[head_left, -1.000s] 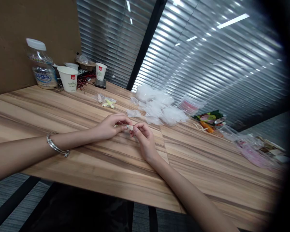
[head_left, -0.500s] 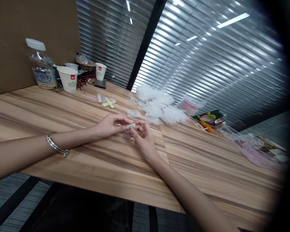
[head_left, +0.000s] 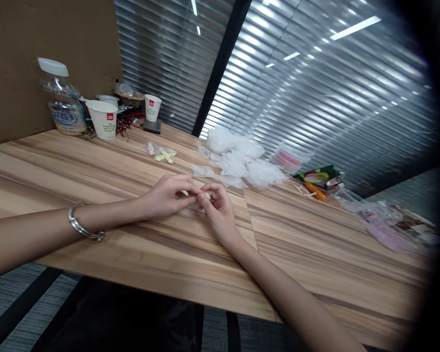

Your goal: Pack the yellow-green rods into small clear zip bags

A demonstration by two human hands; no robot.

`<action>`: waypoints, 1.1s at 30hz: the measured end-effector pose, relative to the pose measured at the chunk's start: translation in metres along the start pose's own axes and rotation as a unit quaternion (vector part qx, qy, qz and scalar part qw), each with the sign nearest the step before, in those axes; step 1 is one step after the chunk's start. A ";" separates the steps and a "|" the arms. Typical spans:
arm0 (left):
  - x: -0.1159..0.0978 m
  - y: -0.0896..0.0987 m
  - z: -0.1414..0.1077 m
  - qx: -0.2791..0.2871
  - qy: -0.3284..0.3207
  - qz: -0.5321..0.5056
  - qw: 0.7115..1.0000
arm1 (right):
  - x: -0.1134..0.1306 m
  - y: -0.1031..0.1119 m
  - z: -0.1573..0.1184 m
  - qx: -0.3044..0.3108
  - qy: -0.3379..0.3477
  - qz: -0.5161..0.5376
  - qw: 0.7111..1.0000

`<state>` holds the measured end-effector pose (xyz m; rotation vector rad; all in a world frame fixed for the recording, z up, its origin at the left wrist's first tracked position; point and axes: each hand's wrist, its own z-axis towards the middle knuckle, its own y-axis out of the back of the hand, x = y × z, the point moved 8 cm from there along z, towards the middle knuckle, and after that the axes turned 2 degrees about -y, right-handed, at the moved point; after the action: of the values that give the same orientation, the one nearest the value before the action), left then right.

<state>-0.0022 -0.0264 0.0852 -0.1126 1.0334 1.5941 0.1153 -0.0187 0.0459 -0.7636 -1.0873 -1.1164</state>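
Over the middle of the wooden table [head_left: 139,254], my left hand [head_left: 170,194] and my right hand [head_left: 218,208] meet at the fingertips. Both are closed in a pinch around a small pale item [head_left: 207,195], mostly hidden by the fingers. A bit of yellow-green shows below the left fingers. Just beyond the hands lie a flat clear packet [head_left: 203,171] and a small bag with yellow and pinkish pieces [head_left: 164,155]. A heap of white translucent bags [head_left: 242,159] is behind my right hand.
At the back left stand a plastic bottle [head_left: 66,110], a large paper cup [head_left: 104,120] and a smaller cup [head_left: 152,107] on a dark box. Toward the right are a clear tub [head_left: 289,159], an orange item [head_left: 315,191] and pinkish plastic packaging [head_left: 385,232].
The fingers have closed further over the small item, so less of it shows. My left hand has turned slightly and its fingertips now press nearer the right thumb.
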 end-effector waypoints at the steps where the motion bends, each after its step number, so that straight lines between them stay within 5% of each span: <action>1: -0.002 0.000 0.000 -0.001 -0.005 0.007 1.000 | 0.001 0.000 0.000 -0.002 0.003 -0.004 1.000; 13: 0.022 -0.007 -0.004 -0.005 0.130 -0.153 0.980 | -0.014 0.001 0.005 0.004 -0.056 0.074 0.996; 21: 0.032 -0.005 -0.002 -0.049 0.170 -0.237 0.955 | -0.018 0.005 0.006 -0.023 -0.072 0.066 0.995; 33: 0.038 -0.016 -0.004 0.002 0.187 -0.259 0.948 | -0.007 0.010 0.005 -0.042 -0.020 -0.012 0.999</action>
<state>-0.0030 -0.0020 0.0523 -0.6527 1.1765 1.1068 0.1226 -0.0094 0.0411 -0.8438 -1.0902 -1.1770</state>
